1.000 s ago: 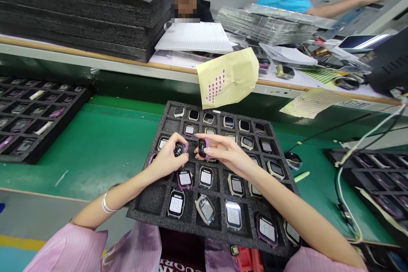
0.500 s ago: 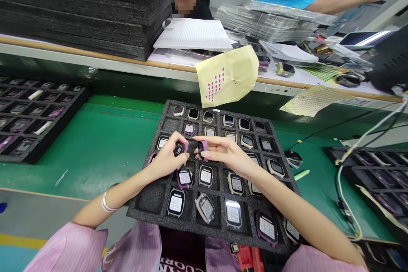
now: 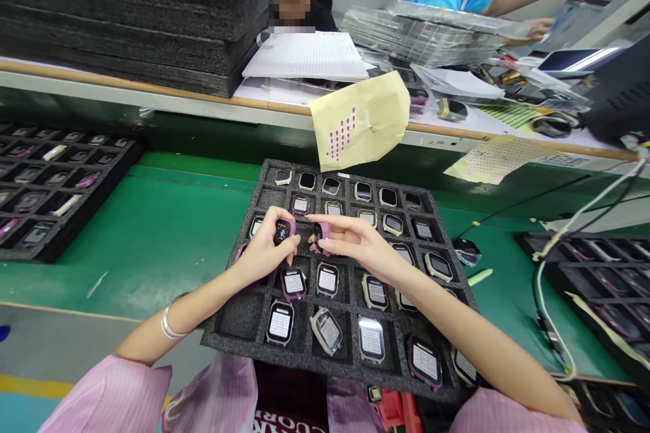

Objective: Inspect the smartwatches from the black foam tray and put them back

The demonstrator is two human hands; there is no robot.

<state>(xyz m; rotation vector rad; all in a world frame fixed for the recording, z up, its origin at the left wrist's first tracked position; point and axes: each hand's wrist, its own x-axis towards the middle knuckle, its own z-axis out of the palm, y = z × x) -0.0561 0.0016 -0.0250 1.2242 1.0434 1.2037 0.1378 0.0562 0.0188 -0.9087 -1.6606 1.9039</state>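
Purple left watch (image 3: 283, 233): in the head view, a little left of and below the frame's centre; its dark face with a lit figure is turned up towards the camera, long axis leaning, partly covered by fingers.
Left hand (image 3: 265, 247): curled around that watch from the left, thumb near its lower edge.
Purple right watch (image 3: 325, 238): just below the frame's centre, level with the first; turned nearly edge-on, long axis close to upright, face angled leftward.
Right hand (image 3: 356, 238): pinching it from the right between thumb and fingers.
Gap: the watches are near but apart, each closest to its own hand; the hands do not touch.
Black foam tray (image 3: 241, 316): under both hands, lower middle of the frame, more watches in its compartments.
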